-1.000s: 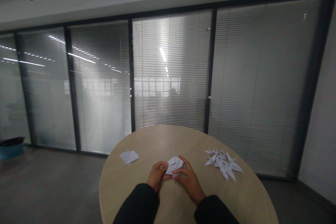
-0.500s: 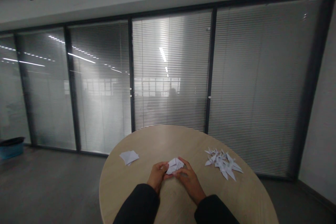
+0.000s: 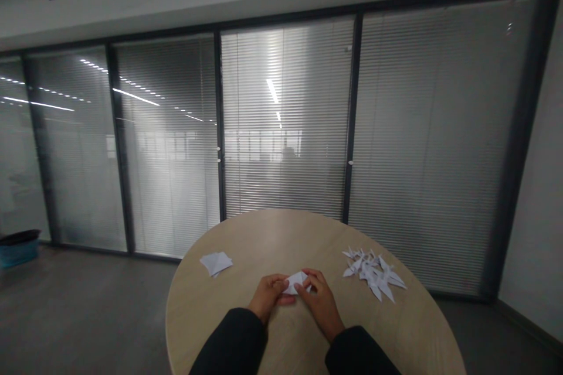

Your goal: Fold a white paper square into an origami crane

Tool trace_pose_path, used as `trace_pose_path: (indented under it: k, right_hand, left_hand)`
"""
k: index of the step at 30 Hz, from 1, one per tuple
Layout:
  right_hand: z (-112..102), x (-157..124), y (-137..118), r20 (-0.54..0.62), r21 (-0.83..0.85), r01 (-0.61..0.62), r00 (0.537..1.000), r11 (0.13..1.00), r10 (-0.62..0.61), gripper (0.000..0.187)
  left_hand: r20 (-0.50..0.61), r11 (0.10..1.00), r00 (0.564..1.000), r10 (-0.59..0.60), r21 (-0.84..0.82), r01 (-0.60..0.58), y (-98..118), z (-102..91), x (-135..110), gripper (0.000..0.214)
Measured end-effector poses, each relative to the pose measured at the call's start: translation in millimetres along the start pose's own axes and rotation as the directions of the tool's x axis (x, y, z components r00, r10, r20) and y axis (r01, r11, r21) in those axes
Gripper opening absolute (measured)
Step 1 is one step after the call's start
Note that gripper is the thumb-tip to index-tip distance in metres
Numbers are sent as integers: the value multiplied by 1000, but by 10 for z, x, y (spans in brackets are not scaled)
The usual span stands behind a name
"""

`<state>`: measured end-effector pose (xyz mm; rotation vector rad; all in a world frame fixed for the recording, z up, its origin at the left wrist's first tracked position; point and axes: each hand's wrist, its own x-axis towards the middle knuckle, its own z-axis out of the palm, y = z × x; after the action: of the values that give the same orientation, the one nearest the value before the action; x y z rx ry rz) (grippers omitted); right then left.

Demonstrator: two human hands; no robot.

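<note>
Between my two hands is a small folded piece of white paper (image 3: 295,282), held just above the near middle of the round table. My left hand (image 3: 267,295) is closed on its left side, with the thumb on top and fingers beneath. On the right side my right hand (image 3: 320,299) pinches the paper, its thumb on the face and its index finger at the far edge. The fingers cover parts of both ends, so the full folded shape is hidden.
White paper sheets (image 3: 215,263) lie in a small stack at the left of the wooden table (image 3: 281,231). To the right is a pile of folded white paper cranes (image 3: 373,272). Glass panels with blinds (image 3: 285,117) stand behind the table. A blue bin (image 3: 20,249) sits on the floor.
The paper has tipped and looks flatter, with a different face showing. My right thumb has moved up onto it, and my right index finger has come down slightly.
</note>
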<state>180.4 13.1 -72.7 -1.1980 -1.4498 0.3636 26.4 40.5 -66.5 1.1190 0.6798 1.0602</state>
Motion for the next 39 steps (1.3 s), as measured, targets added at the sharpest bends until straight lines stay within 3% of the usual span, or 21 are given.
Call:
trace_pose_path:
  k: [9,17,19,21,23,34,39]
  right_hand:
    - [10,22,53,-60,-37,3,998,999,-5,16]
    - [30,26,89,-98,-30,-6,995,1000,3,10]
    - [45,22,98,-91,18,-39,995,999,41,25]
    - [52,16,97,-69,58,-74,995,996,77,46]
    - [43,8,80,-30,70,-85,996,994,87,55]
    - [10,-53,-109,223,-19,-123,967,992,124,17]
    - [13,-69,-204,264,51,-131,958,990,113,26]
  left_hand:
    - [52,999,998,-28,-39,30,23,24,-13,47]
    - [51,999,998,34,23,-35,29,43,-16,49]
    - [42,997,998,50,50,-52,10,24,5,47]
    - [34,995,998,62,80,-64,-13,0,30,47]
    - [22,991,997,72,111,-75,-33,-22,55,46]
    - [-134,986,977,166,30,-164,44,-41,72,54]
    - [-126,978,970,207,29,-205,45,-37,66,46]
